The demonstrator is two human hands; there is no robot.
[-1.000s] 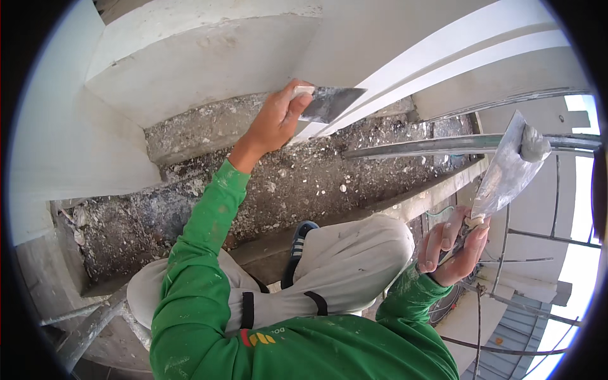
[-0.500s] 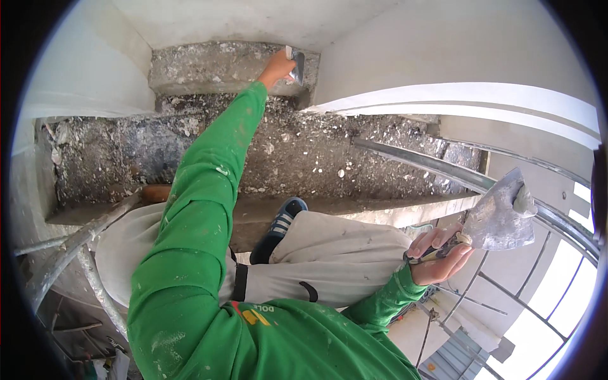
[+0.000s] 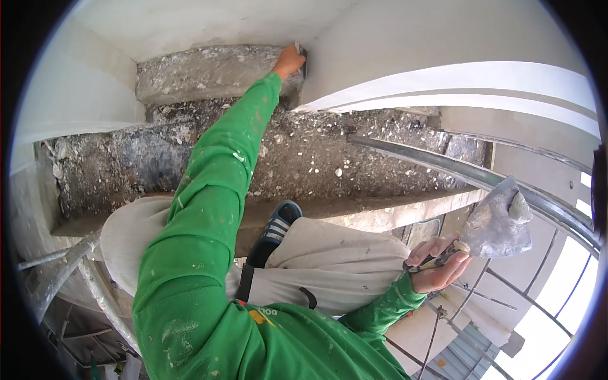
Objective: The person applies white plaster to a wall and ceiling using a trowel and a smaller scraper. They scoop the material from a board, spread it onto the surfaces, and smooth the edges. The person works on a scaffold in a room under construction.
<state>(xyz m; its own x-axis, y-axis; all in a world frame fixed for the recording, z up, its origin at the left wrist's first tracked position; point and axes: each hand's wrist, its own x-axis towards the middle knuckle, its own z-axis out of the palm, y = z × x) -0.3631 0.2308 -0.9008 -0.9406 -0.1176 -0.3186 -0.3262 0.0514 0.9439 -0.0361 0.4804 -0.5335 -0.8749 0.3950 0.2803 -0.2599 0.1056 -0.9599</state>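
My left hand [image 3: 289, 62] is closed around a putty knife [image 3: 303, 56] at the far corner, above the end of the rough concrete ledge. The blade stands almost edge-on against the pale wall on the right; its exact contact is hard to make out. Out to the right, my right hand [image 3: 437, 263] grips the handle of a broad metal scraper [image 3: 494, 225]. A grey lump of putty [image 3: 520, 209] sits near the edge of that wide blade, which is smeared with residue.
Below the ledge [image 3: 190, 73] lies a debris-strewn concrete floor [image 3: 304, 152]. A metal pipe [image 3: 430, 161] runs across at the right, over a grid of thin bars [image 3: 506, 288]. More scaffold tubes [image 3: 69, 272] stand at lower left. My sandalled foot [image 3: 278, 228] rests near the concrete edge.
My left hand has moved right, bringing the putty knife to the right-hand wall, its blade turned more edge-on. The right hand keeps its hold on the scraper. The view has shifted slightly.
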